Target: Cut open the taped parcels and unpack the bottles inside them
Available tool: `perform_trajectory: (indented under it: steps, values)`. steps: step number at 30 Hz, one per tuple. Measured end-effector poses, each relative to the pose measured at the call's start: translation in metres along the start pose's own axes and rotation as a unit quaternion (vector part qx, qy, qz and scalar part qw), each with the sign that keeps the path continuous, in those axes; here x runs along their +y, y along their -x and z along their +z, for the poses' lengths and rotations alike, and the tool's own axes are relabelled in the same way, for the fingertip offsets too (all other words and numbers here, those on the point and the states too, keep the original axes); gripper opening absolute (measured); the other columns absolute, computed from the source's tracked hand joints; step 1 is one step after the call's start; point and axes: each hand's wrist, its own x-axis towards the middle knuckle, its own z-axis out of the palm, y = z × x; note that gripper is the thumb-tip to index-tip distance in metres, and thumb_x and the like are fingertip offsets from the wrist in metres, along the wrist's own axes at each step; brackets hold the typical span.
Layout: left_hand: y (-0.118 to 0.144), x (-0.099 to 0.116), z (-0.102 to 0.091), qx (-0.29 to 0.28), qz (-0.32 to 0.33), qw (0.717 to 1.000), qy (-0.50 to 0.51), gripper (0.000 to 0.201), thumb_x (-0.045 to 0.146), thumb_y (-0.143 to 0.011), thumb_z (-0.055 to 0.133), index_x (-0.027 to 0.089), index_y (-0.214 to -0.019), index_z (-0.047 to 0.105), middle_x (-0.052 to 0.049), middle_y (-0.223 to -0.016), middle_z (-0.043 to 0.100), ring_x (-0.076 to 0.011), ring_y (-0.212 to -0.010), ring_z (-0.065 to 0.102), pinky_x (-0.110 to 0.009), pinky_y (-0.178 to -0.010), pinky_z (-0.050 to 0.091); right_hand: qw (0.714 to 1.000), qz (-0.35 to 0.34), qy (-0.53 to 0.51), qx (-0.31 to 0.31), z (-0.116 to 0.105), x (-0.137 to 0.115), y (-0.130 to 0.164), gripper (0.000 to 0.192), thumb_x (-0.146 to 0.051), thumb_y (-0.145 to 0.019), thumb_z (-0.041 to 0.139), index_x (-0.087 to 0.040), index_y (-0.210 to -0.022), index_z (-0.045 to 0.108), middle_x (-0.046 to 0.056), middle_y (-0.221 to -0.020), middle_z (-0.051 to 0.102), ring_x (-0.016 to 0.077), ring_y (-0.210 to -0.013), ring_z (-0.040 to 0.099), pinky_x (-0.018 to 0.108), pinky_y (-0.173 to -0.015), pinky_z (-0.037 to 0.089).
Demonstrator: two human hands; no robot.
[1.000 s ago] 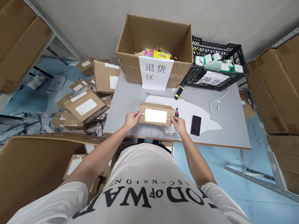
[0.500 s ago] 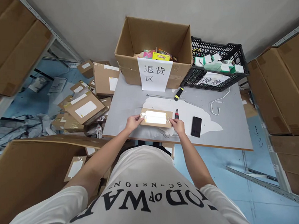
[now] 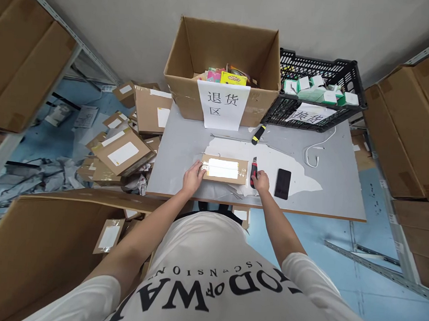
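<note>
A small brown parcel (image 3: 224, 169) with a shiny white label lies flat on the grey table (image 3: 186, 144). My left hand (image 3: 194, 177) rests against its left end, fingers spread on the cardboard. Just right of the parcel, my right hand (image 3: 260, 182) closes around a red and black utility knife (image 3: 253, 169) lying on the table.
A black phone (image 3: 282, 183) lies right of my hand. A second knife with a yellow handle (image 3: 258, 133) and a white cable (image 3: 317, 149) lie farther back. A large open carton (image 3: 222, 70) and a black crate (image 3: 319, 91) stand at the back. Parcels (image 3: 123, 151) are piled left of the table.
The parcel was set down flat. My right hand left its right end and moved to the red knife beside it. My left hand stays at the left end.
</note>
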Motion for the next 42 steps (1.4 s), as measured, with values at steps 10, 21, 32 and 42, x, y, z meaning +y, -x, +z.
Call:
perform_trajectory:
  steps: [10, 21, 32, 42]
  values:
    - [0.038, 0.017, 0.012, -0.188, 0.285, 0.892, -0.296, 0.048, 0.033, -0.094, 0.038, 0.014, -0.138, 0.039, -0.014, -0.149, 0.035, -0.0261, -0.142, 0.022, -0.048, -0.113, 0.024, 0.981, 0.07, 0.158, -0.089, 0.009, -0.031, -0.01, 0.042, -0.037, -0.082, 0.056, -0.019, -0.118, 0.042, 0.013, -0.121, 0.048, 0.0273, -0.109, 0.054, 0.039, -0.086, 0.045]
    - [0.041, 0.009, 0.019, -0.182, 0.301, 0.869, -0.349, 0.059, 0.033, -0.092, 0.04, 0.012, -0.146, 0.026, -0.014, -0.153, 0.027, -0.0248, -0.143, 0.017, -0.043, -0.114, 0.02, 0.992, -0.129, 0.005, -0.011, -0.066, -0.051, 0.005, 0.049, -0.024, -0.089, 0.027, -0.011, -0.136, 0.029, 0.018, -0.126, 0.053, 0.0255, -0.111, 0.054, 0.039, -0.091, 0.043]
    - [0.043, 0.011, 0.018, -0.184, 0.301, 0.863, -0.361, 0.068, 0.039, -0.086, 0.049, 0.012, -0.145, 0.027, -0.014, -0.154, 0.024, -0.0274, -0.143, 0.016, -0.043, -0.114, 0.017, 0.844, -0.472, 0.075, -0.245, -0.079, -0.158, 0.043, 0.053, -0.018, -0.089, 0.038, -0.017, -0.142, 0.035, 0.012, -0.138, 0.049, 0.0234, -0.123, 0.049, 0.041, -0.1, 0.041]
    - [0.039, 0.012, 0.012, -0.185, 0.296, 0.867, -0.354, 0.07, 0.038, -0.083, 0.055, 0.017, -0.145, 0.029, -0.014, -0.155, 0.021, -0.0314, -0.143, 0.013, -0.048, -0.113, 0.017, 0.785, -0.494, 0.249, -0.277, -0.065, -0.188, 0.03, 0.052, -0.022, -0.094, 0.038, -0.025, -0.145, 0.032, 0.008, -0.142, 0.047, 0.0229, -0.119, 0.054, 0.033, -0.088, 0.047]
